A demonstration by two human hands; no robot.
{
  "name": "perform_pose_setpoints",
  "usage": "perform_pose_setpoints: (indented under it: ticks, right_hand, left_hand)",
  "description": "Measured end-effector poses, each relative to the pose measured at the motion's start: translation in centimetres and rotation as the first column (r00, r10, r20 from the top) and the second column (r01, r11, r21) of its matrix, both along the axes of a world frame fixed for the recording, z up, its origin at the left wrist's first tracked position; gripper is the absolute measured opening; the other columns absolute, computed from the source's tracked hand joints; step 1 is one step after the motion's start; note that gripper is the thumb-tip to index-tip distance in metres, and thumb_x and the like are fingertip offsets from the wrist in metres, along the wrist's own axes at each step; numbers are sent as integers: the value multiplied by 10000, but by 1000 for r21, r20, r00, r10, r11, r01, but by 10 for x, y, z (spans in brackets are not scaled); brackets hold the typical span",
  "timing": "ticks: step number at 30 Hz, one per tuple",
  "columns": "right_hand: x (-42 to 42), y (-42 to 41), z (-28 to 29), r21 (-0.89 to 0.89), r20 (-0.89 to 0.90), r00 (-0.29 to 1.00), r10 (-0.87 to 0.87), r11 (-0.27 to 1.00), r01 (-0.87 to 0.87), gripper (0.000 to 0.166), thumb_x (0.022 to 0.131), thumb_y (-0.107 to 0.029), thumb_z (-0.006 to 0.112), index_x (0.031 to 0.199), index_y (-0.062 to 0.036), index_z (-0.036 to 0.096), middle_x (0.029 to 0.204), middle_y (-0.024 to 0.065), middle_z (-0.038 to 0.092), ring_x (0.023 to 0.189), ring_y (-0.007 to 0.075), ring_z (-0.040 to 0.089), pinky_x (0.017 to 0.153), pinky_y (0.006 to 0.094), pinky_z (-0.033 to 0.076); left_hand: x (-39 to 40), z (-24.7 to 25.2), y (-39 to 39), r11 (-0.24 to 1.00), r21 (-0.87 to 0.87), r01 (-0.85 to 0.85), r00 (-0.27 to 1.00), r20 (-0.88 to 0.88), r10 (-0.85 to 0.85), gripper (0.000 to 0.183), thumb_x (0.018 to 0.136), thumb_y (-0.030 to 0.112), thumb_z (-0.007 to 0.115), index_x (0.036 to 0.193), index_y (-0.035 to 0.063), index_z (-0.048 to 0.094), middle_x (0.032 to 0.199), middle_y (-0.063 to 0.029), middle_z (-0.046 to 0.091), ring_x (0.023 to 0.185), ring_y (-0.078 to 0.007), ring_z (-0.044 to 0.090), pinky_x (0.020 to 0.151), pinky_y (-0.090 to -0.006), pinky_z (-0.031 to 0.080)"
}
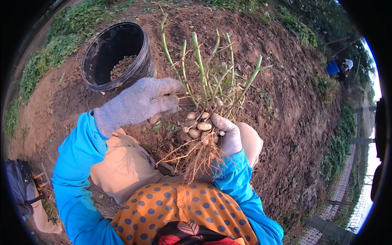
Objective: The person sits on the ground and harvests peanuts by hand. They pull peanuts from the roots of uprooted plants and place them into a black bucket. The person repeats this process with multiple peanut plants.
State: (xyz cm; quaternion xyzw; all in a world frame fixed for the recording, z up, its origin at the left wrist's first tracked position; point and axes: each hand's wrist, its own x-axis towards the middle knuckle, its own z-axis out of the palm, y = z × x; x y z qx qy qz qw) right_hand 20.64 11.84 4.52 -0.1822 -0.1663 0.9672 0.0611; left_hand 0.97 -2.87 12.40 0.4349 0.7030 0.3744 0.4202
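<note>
A peanut plant [200,65] with cut green stems, tan pods [204,126] and thin trailing roots [196,156] is in front of my body. My right hand [228,131], in a grey-lilac knit glove, grips it at the base beside the pods; some of its fingers are hidden behind the plant. My left hand [147,99], gloved alike, is at the left of the stems, fingers bent and slightly blurred; whether it pinches a pod or stem there I cannot tell. Beyond the left hand stands a black plastic bucket [147,58] with a small heap of peanuts [122,66] inside.
Bare brown soil [284,116] surrounds me. Cut green foliage [58,43] lies at the upper left. Another person [346,66] with a blue bucket [332,67] is far off at the right, near a net fence [340,180]. A person's leg [43,211] shows at the lower left.
</note>
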Motion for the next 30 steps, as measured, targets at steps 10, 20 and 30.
perform_pose_setpoints:
  ticks: [10,20,30]
  right_hand:
    - [4,-5,3,-94,-71,997,10,995,-16,245,915,-109,565,1069,81,575,1152,269,630,873,412,684,926,533,546]
    - [1,-1,1,66,-114,971,-213,973,221,319,865,-78,602,1099,128,539,1080,254,627,928,422,665,829,480,595]
    - [-7,-4,-7,1,-138,980,-142,990,144,344,899,-168,594,1105,107,573,1030,242,637,948,380,635,920,470,534]
  left_hand:
    - [-4,9,-3,915,232,-331,907,347,240,287,993,148,492,1227,4,574,736,-16,598,474,-23,468,394,-187,360]
    - [-35,-2,-12,828,440,-348,912,365,189,247,953,91,555,1181,8,604,852,-21,593,618,-53,554,541,-214,480]
    - [-113,-49,-10,776,440,-452,475,-617,627,410,881,76,638,1283,38,567,1289,-86,537,1088,-178,575,918,-299,498]
